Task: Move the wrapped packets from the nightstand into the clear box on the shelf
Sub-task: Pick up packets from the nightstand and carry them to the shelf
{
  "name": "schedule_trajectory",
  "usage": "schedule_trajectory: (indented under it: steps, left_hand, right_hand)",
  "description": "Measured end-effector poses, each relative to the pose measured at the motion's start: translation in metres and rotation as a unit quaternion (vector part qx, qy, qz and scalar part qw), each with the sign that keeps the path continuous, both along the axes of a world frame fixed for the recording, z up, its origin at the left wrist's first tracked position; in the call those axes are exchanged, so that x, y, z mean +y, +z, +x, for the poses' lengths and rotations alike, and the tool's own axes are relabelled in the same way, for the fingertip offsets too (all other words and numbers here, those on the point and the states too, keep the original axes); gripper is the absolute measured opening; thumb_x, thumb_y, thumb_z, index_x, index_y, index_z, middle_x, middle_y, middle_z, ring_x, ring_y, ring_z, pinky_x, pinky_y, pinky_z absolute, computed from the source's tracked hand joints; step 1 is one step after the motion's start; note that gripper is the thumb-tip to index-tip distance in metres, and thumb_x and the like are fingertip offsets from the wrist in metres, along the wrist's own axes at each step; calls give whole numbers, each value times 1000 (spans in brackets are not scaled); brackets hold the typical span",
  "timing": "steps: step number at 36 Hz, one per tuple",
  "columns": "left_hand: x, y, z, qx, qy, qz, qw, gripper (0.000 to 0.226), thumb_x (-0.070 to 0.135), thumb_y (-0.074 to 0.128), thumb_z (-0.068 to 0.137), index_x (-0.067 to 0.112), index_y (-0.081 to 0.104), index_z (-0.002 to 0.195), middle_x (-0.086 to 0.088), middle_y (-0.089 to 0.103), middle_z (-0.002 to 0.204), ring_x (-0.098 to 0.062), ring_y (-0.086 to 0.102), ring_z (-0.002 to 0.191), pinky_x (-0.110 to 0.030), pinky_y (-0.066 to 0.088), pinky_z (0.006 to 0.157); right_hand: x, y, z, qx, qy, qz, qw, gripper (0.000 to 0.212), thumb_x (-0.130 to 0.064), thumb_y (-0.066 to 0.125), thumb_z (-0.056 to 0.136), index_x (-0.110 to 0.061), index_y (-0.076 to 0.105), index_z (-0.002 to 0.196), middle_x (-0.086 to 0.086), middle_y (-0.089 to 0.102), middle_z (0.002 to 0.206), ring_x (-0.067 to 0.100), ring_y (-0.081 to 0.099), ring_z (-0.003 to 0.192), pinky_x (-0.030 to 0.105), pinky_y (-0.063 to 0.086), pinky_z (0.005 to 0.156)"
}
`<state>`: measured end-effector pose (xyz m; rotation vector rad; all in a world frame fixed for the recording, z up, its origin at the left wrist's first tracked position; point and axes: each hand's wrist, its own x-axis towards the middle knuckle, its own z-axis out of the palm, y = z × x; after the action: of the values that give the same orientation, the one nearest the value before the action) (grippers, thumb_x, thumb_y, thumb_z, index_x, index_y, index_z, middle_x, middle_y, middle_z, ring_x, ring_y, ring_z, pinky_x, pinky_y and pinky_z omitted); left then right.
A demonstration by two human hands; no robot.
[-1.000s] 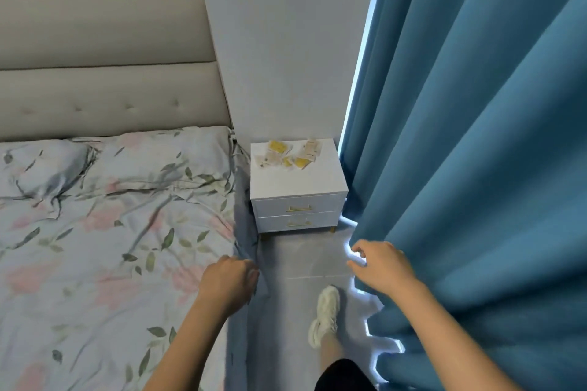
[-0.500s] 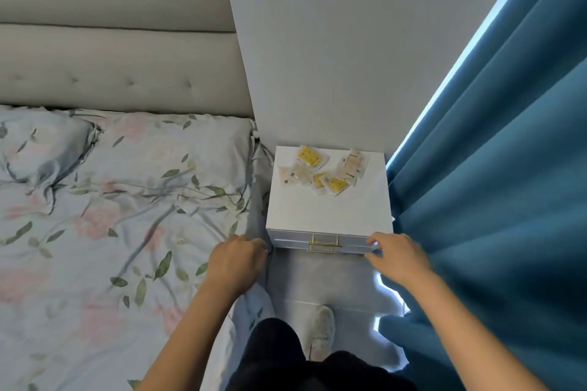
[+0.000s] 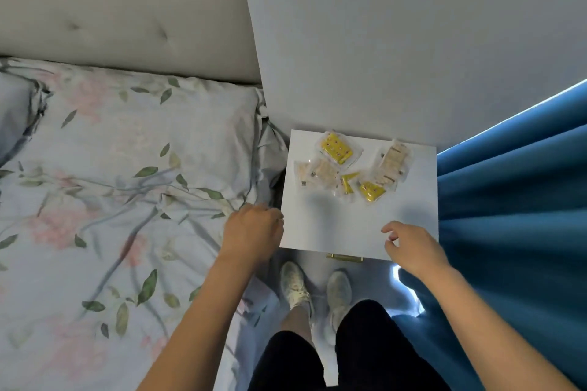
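Note:
Several wrapped packets, some yellow [image 3: 337, 148] and some pale beige [image 3: 394, 161], lie in a loose cluster at the back of the white nightstand [image 3: 343, 228]. My left hand [image 3: 254, 228] hovers at the nightstand's front left edge with fingers loosely curled, holding nothing. Over the front right corner, my right hand [image 3: 409, 247] has relaxed, slightly bent fingers and is empty too. Both hands are short of the packets. No clear box or shelf is in view.
A bed with floral bedding [image 3: 111, 200] and a padded headboard [image 3: 127, 9] is on the left. A blue curtain [image 3: 514, 216] hangs close on the right. A grey wall [image 3: 397, 41] is behind the nightstand. My feet [image 3: 317, 292] stand on the narrow floor strip.
I have stepped up to the nightstand and now look straight down on it. Both hands have risen from in front of the drawers to its front edge.

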<state>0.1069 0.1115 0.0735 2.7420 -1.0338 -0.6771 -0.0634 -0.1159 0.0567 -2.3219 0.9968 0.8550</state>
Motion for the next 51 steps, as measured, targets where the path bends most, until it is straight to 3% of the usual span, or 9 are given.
schedule_trajectory:
  steps: [10,15,22,29,38,41,44,47,51]
  left_hand:
    - [-32,-67,12,59,-4,40,997,34,34,39,98,28,62,123,0,62,117,-24,54,110,-35,45,86]
    - [-48,-100,0,104,-7,49,993,35,36,38,98,30,58,126,4,60,123,-20,53,115,-33,45,88]
    - [-66,-125,-7,273,129,-51,952,27,28,47,96,24,63,118,7,66,112,-12,62,97,-32,49,89]
    - [-84,-134,-6,344,251,-92,900,22,20,50,96,21,67,109,8,66,98,-4,57,84,0,37,65]
    - [-113,-131,-15,351,211,-80,909,25,24,49,96,20,63,116,10,60,101,-7,57,86,-19,40,79]
    - [-120,-140,-18,340,154,-49,927,33,27,54,94,18,56,125,2,62,118,-13,59,98,-26,45,88]
    - [-123,-151,-25,358,127,6,925,68,41,65,87,15,35,142,-4,49,137,-19,52,119,-31,44,98]
    - [-127,-155,-31,426,250,-83,865,89,42,75,77,14,27,146,-1,45,138,-16,49,124,-32,44,101]
    - [-130,-157,-32,539,455,-300,642,49,31,72,71,14,61,115,-10,69,114,-22,68,103,-38,55,90]
  right_hand:
    - [-44,-111,64,-28,22,-28,999,30,-28,46,97,-18,57,123,7,65,116,30,58,109,37,49,82]
    - [-65,-163,78,-57,86,-98,990,52,2,48,88,-21,46,134,11,47,134,34,35,127,40,40,96]
    - [-95,-193,84,-24,159,-119,980,74,-5,66,81,-35,37,142,12,36,134,34,27,128,40,32,101]
    - [-107,-190,95,-21,223,-139,965,71,-23,83,65,-28,53,130,12,36,136,35,27,129,43,25,102]
    - [-103,-178,110,11,549,-111,828,41,-10,64,83,-20,50,120,-1,50,129,28,32,129,43,23,101]
    - [-106,-176,107,-44,457,-23,888,30,-18,62,87,-23,53,115,-7,59,116,17,40,109,31,17,93]
    - [-98,-164,109,-117,159,166,966,33,-28,72,81,-20,61,111,-8,58,102,14,52,103,24,34,81]
    - [-86,-146,114,-131,-86,338,928,37,-17,72,82,-20,61,117,-7,65,105,4,63,95,20,51,83]
    - [-73,-138,121,-82,-105,444,886,16,-17,65,85,-27,63,98,-12,71,93,4,68,90,19,53,82]
